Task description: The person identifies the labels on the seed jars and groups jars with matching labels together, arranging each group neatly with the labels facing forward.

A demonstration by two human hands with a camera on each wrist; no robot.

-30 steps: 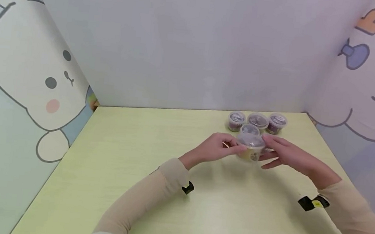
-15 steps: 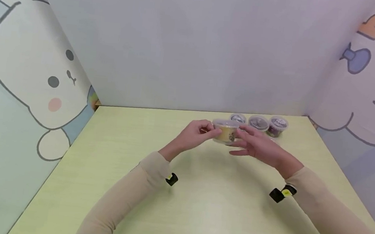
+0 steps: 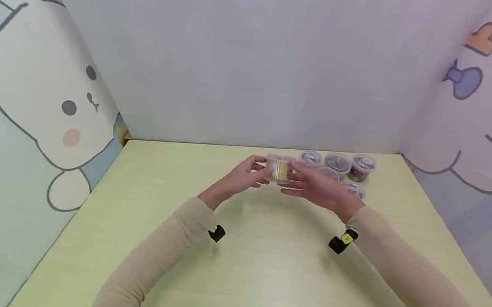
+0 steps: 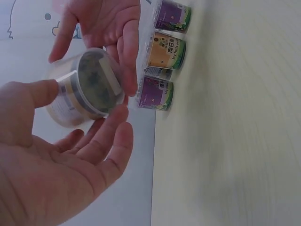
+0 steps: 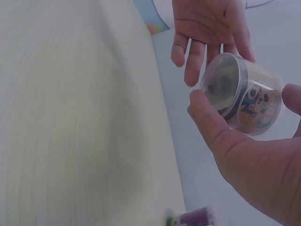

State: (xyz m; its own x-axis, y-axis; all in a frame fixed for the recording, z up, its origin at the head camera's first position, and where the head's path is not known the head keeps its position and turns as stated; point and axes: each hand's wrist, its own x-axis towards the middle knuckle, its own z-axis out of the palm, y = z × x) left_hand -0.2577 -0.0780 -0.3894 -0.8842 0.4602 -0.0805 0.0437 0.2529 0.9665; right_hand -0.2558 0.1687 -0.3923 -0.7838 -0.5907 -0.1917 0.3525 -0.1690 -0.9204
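Best kept level above the table's [image 3: 261, 273] far edge, just left of the other cups [image 3: 337, 162], with left hand [image 3: 244, 175] and right hand [image 3: 314, 187] both pinching the clear lidded cup [image 3: 279, 169] by fingertips, squeezing lightly.

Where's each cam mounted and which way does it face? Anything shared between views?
Head: worn on the head, looks forward and down over the table; shows both sleeved arms, left hand and right hand holding the cup off the table.
Left wrist: below the left hand, looks across to the right hand; cup between them.
Right wrist: below the right hand, looks across to the left hand; cup between them.
Shared: all three show the cup and both hands.
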